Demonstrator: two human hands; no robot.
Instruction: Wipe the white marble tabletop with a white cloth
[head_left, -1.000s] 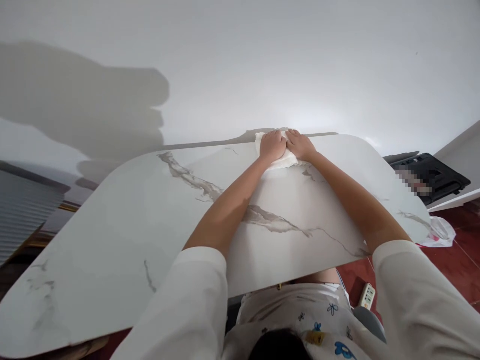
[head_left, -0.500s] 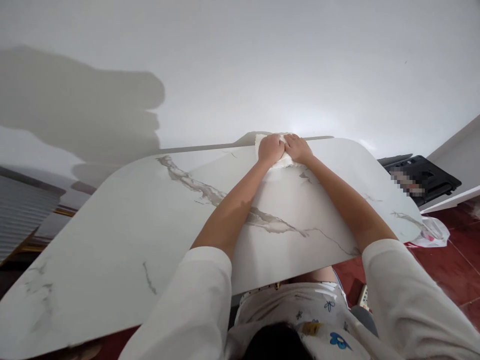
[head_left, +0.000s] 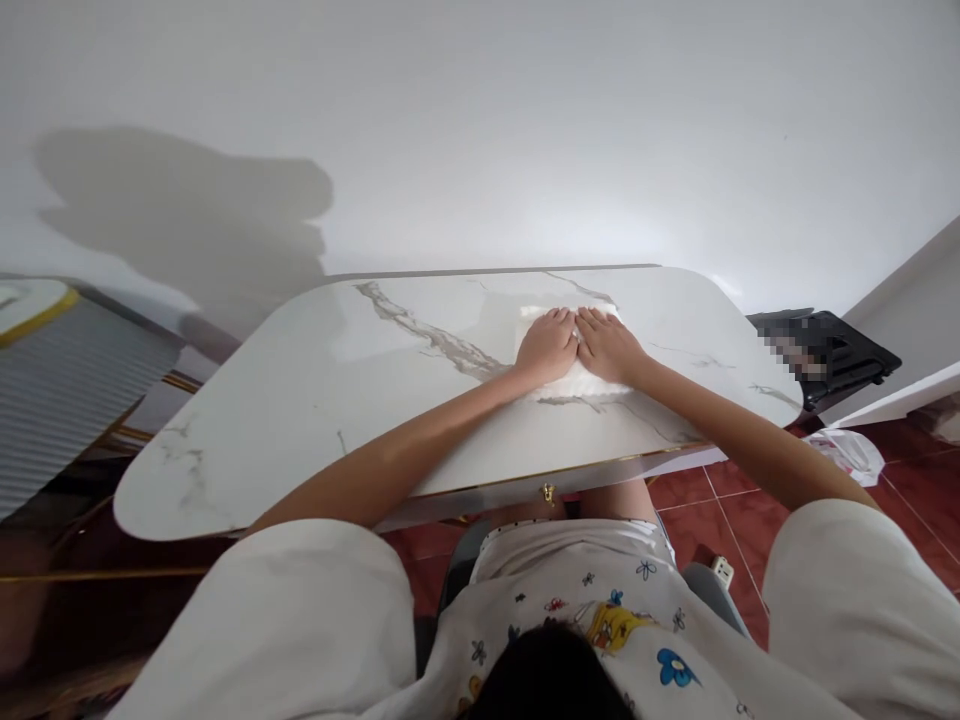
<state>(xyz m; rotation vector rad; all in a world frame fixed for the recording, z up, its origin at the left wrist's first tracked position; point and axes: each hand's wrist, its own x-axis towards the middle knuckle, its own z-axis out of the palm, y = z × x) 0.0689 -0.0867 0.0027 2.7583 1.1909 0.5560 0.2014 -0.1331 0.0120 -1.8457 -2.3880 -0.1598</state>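
Note:
A thin white cloth [head_left: 581, 385], cloth or paper I cannot tell, lies spread on the white marble-patterned tabletop [head_left: 420, 440], right of its middle. My left hand [head_left: 549, 348] rests on top of it, palm down with the fingers lying flat. Beside it, with thumbs almost touching, my right hand [head_left: 606, 346] also presses flat on the cloth. The cloth shows around both hands and its part under the palms is hidden. Both arms reach forward over the table.
A white wall [head_left: 480, 130] stands behind the table. At left is a grey ribbed cabinet [head_left: 82, 370]. Right of the table are a black plastic case [head_left: 862, 355], a clear plastic bag [head_left: 855, 455] and a power strip [head_left: 722, 571] on red floor tiles.
Both hands have drawn the cloth from the table's far edge back toward me. The fingers look flatter now. The camera view has shifted, showing the table's gold-trimmed front edge.

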